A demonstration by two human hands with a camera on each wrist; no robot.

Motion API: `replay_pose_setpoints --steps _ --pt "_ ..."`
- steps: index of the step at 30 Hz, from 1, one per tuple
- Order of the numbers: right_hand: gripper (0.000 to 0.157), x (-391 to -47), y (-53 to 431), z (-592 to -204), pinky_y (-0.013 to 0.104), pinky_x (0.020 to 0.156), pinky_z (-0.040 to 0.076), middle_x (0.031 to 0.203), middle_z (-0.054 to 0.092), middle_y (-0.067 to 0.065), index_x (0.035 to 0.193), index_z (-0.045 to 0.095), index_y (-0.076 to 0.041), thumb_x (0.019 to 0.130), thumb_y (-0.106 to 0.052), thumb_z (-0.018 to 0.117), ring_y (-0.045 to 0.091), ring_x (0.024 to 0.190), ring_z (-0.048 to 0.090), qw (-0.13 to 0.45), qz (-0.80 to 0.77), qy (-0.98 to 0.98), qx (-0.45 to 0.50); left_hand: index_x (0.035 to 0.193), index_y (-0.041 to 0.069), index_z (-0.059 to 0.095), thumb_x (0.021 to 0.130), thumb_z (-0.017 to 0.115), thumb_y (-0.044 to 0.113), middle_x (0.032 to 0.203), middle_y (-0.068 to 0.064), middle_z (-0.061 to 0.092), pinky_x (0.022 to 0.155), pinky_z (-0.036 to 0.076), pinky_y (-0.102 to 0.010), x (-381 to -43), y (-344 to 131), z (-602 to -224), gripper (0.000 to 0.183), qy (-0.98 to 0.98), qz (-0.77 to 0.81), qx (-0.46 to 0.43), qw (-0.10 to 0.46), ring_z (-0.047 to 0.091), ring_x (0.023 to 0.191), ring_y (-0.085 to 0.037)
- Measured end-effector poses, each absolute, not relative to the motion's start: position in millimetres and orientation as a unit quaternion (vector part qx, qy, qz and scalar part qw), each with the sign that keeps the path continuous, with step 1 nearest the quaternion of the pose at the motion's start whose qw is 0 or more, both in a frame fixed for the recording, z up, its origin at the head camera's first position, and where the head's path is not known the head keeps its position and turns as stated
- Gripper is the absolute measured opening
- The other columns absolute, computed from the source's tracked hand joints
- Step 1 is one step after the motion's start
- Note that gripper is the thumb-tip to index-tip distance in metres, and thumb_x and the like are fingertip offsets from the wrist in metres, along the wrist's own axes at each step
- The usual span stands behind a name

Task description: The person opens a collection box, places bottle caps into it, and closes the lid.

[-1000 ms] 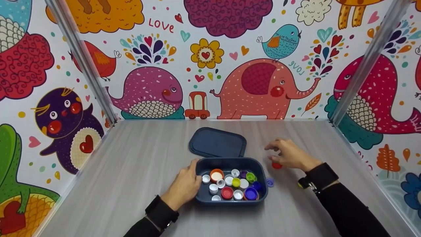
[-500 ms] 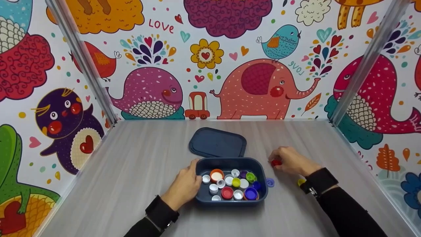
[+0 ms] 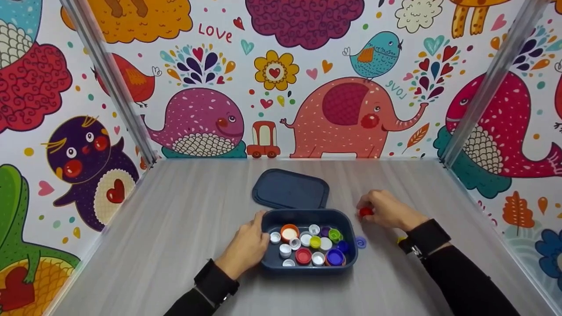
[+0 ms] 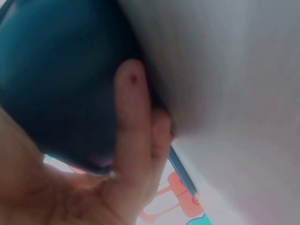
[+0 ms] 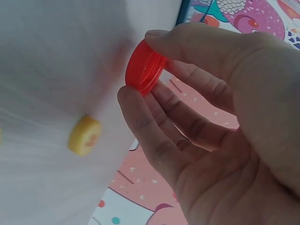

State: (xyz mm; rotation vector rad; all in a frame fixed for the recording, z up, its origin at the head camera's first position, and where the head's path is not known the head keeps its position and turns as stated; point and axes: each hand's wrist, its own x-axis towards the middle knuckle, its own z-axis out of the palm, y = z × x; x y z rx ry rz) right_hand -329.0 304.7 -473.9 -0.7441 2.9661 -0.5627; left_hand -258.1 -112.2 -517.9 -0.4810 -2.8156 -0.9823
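My right hand [image 3: 388,210] pinches a red bottle cap [image 5: 144,68] between thumb and fingertips, seen close up in the right wrist view. It holds the cap just over the table, right of a dark blue box [image 3: 307,268]. At the box's left end, my left hand [image 3: 246,246] grips the wall; the left wrist view shows the fingers [image 4: 133,112] along its outside. Inside the box lie several loose caps, among them an orange-rimmed one [image 3: 290,234], a red one [image 3: 303,256], a yellow one [image 3: 315,242] and a purple one [image 3: 335,257].
The box's dark blue lid [image 3: 290,188] lies flat behind it. A small purple cap [image 3: 360,242] rests on the table against the box's right side. A yellow cap [image 5: 85,135] stands near my right hand. Printed walls enclose the table [image 3: 184,197].
My right hand came down onto the red cap, took it between thumb and fingers, and has shifted it slightly left and away. The left hand and box stay in place.
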Motion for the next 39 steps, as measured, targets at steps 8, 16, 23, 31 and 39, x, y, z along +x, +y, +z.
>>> replay_pose_setpoints --steps 8,16,23,31,39 --pt "0.027 -330.2 285.2 -458.0 0.05 0.092 0.072 0.11 0.082 0.017 0.121 0.087 0.0 0.094 0.0 0.092 0.027 0.096 0.074 -0.002 -0.171 0.953 -0.251 0.16 -0.006 0.053 0.106 0.063 0.005 0.142 -0.034 0.076 0.105 0.064 -0.063 -258.3 -112.1 -518.3 0.057 -0.928 -0.322 -0.169 0.074 0.079 0.126 -0.048" --pt "0.03 -327.1 252.6 -440.0 0.047 0.093 0.073 0.119 0.08 0.019 0.125 0.087 -0.005 0.096 -0.002 0.092 0.027 0.101 0.075 -0.008 -0.169 0.951 -0.26 0.159 -0.007 0.053 0.104 0.063 0.004 0.14 -0.035 0.076 0.105 0.064 -0.063 -258.1 -112.5 -519.0 0.057 -0.927 -0.32 -0.176 0.082 0.079 0.124 -0.049" --pt "0.023 -323.0 214.2 -428.1 0.043 0.09 0.073 0.117 0.08 0.018 0.12 0.088 -0.007 0.098 -0.002 0.09 0.026 0.1 0.075 -0.018 -0.179 0.931 -0.319 0.16 -0.005 0.053 0.105 0.064 0.004 0.141 -0.034 0.077 0.105 0.064 -0.064 -257.1 -112.7 -518.1 0.057 -0.927 -0.325 -0.171 0.079 0.079 0.125 -0.047" --pt "0.023 -319.3 161.7 -428.4 0.038 0.087 0.071 0.113 0.078 0.018 0.118 0.086 -0.004 0.096 -0.004 0.091 0.027 0.099 0.074 -0.006 -0.144 0.898 -0.416 0.16 -0.004 0.053 0.105 0.064 0.004 0.141 -0.033 0.077 0.104 0.064 -0.064 -258.0 -113.2 -518.1 0.056 -0.926 -0.326 -0.174 0.081 0.079 0.124 -0.048" --pt "0.025 -313.3 121.5 -439.9 0.029 0.086 0.07 0.114 0.079 0.015 0.123 0.088 -0.006 0.1 -0.012 0.092 0.019 0.095 0.071 0.049 -0.102 0.894 -0.433 0.162 -0.005 0.05 0.108 0.062 0.005 0.144 -0.034 0.076 0.105 0.064 -0.064 -257.7 -113.6 -517.1 0.056 -0.926 -0.328 -0.179 0.062 0.078 0.128 -0.049"
